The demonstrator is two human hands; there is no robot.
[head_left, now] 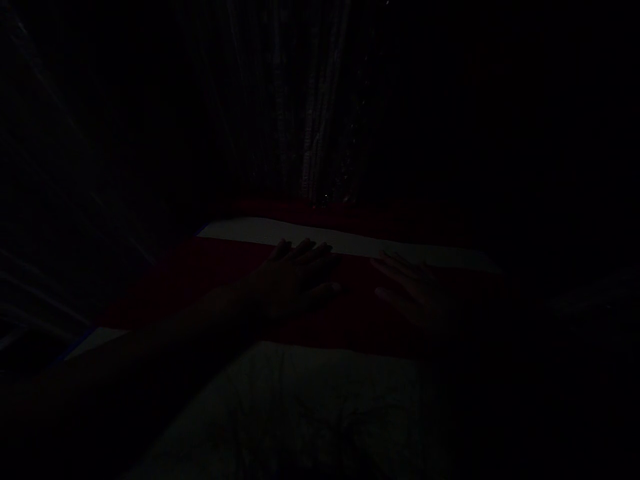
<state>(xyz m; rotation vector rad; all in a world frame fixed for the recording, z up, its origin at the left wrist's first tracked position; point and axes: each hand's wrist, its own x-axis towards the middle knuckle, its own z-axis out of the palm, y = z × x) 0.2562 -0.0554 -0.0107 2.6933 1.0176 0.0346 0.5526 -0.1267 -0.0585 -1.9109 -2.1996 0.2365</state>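
Observation:
The scene is very dark. My left hand lies flat, palm down with fingers spread, on a red band of a striped cloth. My right hand rests flat beside it on the same red band, fingers apart, barely visible. Neither hand holds anything. A pale stripe runs just beyond my fingertips, and another pale area spreads in front of my wrists.
A pleated curtain or plastic sheet hangs at the back behind the cloth. Faint diagonal folds of sheeting show at the left. The right side is too dark to make out.

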